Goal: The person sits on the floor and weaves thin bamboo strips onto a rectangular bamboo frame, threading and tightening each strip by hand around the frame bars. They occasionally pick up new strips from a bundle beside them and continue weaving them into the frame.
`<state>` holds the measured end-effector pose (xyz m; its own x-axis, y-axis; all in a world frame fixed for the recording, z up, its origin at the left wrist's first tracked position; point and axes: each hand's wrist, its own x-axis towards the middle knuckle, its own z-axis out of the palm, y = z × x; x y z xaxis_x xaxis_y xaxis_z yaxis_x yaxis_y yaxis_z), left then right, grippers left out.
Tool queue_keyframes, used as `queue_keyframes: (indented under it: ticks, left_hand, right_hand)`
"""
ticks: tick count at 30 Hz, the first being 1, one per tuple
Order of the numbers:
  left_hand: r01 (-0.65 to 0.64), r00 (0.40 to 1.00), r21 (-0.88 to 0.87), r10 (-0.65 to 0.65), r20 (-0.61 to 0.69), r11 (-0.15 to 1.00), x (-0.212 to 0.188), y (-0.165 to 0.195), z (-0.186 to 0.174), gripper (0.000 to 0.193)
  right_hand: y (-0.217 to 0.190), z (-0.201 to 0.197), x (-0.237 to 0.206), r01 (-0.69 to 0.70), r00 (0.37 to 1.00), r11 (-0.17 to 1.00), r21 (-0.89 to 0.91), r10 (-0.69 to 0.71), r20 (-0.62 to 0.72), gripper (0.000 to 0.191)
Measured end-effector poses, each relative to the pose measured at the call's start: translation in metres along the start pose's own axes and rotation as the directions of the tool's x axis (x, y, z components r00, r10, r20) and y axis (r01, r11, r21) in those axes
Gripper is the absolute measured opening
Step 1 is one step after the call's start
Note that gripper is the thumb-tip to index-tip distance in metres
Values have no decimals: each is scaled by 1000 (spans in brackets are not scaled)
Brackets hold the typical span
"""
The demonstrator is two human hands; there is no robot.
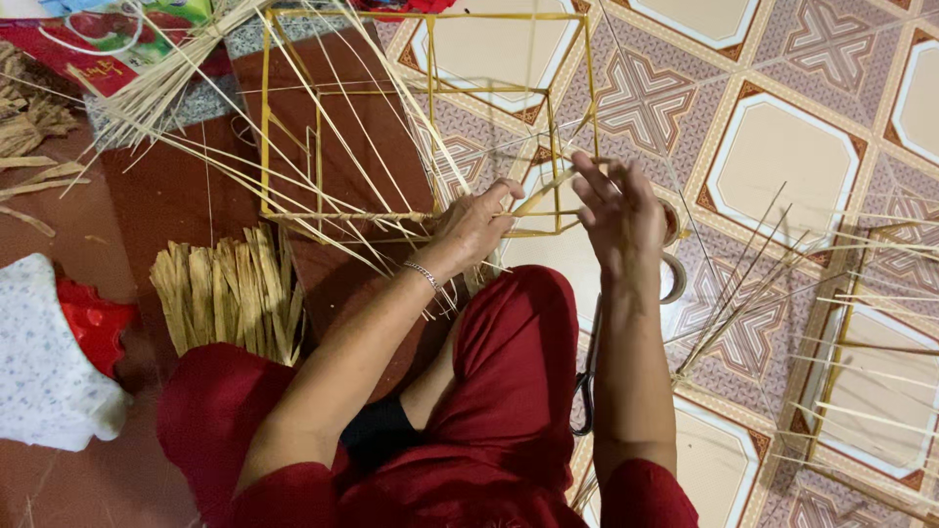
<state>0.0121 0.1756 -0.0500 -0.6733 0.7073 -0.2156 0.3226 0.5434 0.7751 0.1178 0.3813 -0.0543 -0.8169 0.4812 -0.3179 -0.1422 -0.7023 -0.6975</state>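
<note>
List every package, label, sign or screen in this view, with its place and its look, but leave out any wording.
Printed plastic bag: top left corner on the floor, under the bundle of pale straw stalks; crumpled, red and green, with a white cord handle.
Roll of tape: on the patterned tiles just beyond the right hand; round, brownish, no label readable.
No signs or screens in view.

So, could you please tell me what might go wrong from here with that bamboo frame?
The left hand alone steadies the bamboo frame, so it might twist or tip. The right hand works a thin strip at the corner, which could snap. Loose splints on the floor could snag a sleeve.
</note>
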Motion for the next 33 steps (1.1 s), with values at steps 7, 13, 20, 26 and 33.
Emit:
queue_keyframes:
  ticks: [7,13,20,26,33]
  left_hand:
    - [122,989,-81,-114,99,989,7,-19,12,28]
    - [94,986,-122,-75,151,988,18,-25,15,23]
    - [203,962,-154,-167,216,967,14,-5,-6,23]
    - [18,996,-262,-39,-75,965,-8,-9,-1,30]
    - [-534,710,228,578,-402,814,-39,-15,20,16]
  right_hand:
    - [25,16,21,73,997,965,-254,-63,48,69]
    - [30,5,-5,281,935,699,-658,-353,24,76]
    - [77,-3,-55,504,767,29,-863,-475,432,22]
    - [82,-7,-80,348,818,-18,-937,-483,312,13]
    - [80,-30,-132,431,762,-91,-898,-496,416,13]
